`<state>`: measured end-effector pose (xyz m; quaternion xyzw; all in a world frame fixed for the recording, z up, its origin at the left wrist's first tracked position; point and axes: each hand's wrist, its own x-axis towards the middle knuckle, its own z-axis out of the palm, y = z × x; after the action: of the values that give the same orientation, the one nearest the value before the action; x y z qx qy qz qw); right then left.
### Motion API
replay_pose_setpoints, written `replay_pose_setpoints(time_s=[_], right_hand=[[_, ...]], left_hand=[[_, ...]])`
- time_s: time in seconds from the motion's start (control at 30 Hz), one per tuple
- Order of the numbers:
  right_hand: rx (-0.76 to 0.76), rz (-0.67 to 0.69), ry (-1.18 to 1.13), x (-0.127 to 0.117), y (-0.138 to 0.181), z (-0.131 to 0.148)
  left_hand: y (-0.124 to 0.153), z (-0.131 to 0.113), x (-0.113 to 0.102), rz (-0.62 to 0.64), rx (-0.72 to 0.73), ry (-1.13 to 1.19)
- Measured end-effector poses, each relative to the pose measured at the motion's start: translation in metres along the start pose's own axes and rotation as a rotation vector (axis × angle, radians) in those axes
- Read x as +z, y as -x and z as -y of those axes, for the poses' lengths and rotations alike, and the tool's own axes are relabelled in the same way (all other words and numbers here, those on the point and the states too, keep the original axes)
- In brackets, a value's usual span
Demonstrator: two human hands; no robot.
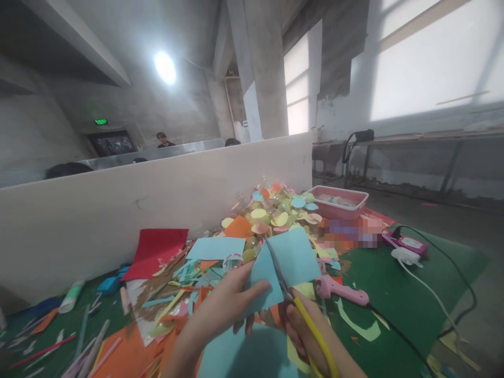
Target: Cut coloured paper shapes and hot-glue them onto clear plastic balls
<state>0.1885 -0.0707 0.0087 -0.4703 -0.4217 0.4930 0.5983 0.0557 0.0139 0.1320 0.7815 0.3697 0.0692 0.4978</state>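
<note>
A light blue paper sheet (298,258) is pinched in my left hand (238,296), thumb on top and fingers beneath. My right hand (301,325) grips scissors (318,336) with yellow handles. Their metal blades lie across the sheet, along a cut that parts it into a left and a right portion. Below both hands, another blue sheet (244,354) rests on the table. Beyond the left hand, a further blue sheet (216,248) lies among paper scraps. To the right of the scissors sits a pink glue gun (342,291) with a black cord.
Paper discs and clear balls form a pile (275,210) against a white partition (157,194). A pink basin (342,202) stands behind right. A purple power strip (407,244) holds plugs and cords. Red paper (157,252) and a glue stick (72,297) lie left on the green table (394,294).
</note>
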Motion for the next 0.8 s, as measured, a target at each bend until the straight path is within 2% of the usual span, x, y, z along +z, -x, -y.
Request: replay_pose_setpoints(time_s=[0.2,0.47,0.6,0.8], right_hand=[[0.045,-0.004,0.039,-0.002,0.002,0.009],[0.001,0.020,0.031,-0.003,0.003,0.006],[0.051,-0.006,-0.008,-0.002,0.002,0.002],[0.109,-0.112,-0.057,0.003,0.003,0.006]], left_hand=[[0.007,-0.002,-0.009,-0.025,-0.038,-0.049],[0.016,0.007,-0.017,-0.077,-0.149,-0.199],[0.019,0.012,-0.021,-0.099,-0.056,-0.262],[0.022,0.012,-0.019,0.020,-0.107,-0.090]])
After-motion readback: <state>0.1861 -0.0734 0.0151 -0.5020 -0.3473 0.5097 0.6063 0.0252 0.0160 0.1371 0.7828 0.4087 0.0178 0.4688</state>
